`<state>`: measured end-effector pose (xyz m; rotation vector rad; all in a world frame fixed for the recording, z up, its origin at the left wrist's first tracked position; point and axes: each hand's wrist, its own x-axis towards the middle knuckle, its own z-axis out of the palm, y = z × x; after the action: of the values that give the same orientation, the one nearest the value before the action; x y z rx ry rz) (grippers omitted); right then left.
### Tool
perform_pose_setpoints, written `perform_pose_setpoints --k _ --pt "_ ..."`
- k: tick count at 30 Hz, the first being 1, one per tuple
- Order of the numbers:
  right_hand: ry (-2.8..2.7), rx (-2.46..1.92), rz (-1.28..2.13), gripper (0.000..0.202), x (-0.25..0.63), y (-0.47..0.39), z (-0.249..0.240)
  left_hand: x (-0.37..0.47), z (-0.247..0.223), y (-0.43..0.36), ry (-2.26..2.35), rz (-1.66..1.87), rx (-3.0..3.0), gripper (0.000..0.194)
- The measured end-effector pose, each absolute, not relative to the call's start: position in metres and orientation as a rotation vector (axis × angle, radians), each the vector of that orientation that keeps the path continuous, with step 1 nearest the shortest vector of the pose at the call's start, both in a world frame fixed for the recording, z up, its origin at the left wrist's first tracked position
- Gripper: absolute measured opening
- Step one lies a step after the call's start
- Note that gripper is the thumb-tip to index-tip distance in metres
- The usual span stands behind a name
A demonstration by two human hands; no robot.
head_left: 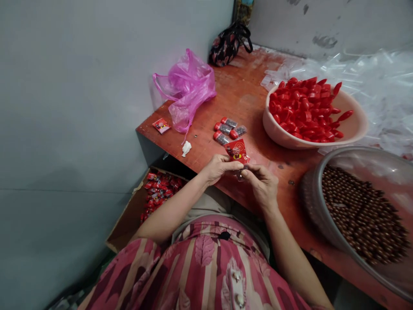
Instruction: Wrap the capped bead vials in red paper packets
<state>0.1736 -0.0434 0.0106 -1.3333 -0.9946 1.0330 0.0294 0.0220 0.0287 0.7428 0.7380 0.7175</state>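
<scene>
Both hands meet at the front edge of the table, closed on a small clear packet with a red printed card (237, 150). My left hand (219, 168) pinches its left side, and the thumb lies across the lower part. On the right side, the fingertips of my right hand (263, 183) grip the clear lower end; a dark content shows there, too small to make out. Just beyond the packet lie several small clear tubes (222, 128) with red caps and dark balls inside.
A pink bowl (266, 122) holds red caps (306, 107); clear plastic pieces (387, 82) pile behind it. A grey basin (309, 211) holds brown balls (358, 211). Left are a pink bag (190, 86), a red packet (161, 125) and a cardboard box (124, 219) of red packets.
</scene>
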Motion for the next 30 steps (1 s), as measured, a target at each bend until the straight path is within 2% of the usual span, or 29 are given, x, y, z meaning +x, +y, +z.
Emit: perform_pose_setpoints --k 6,12,18,24,30 --pt "-0.794 -1.342 0.879 0.022 0.16 -0.039 0.013 0.039 0.027 0.009 0.843 0.913 0.626 0.036" --pt "-0.769 -1.18 1.215 0.033 0.16 -0.038 0.007 0.044 0.032 0.015 0.867 1.018 0.486 0.042" --pt "-0.815 -1.302 0.903 0.029 0.155 -0.044 -0.001 0.052 0.029 0.008 0.874 1.08 0.474 0.038" --pt "-0.725 -1.242 1.049 0.029 0.156 -0.046 -0.005 0.05 0.026 0.007 0.821 1.065 0.478 0.038" --pt "-0.925 -1.371 0.709 0.026 0.15 -0.054 -0.011 0.054 0.025 0.005 0.863 1.085 0.457 0.04"
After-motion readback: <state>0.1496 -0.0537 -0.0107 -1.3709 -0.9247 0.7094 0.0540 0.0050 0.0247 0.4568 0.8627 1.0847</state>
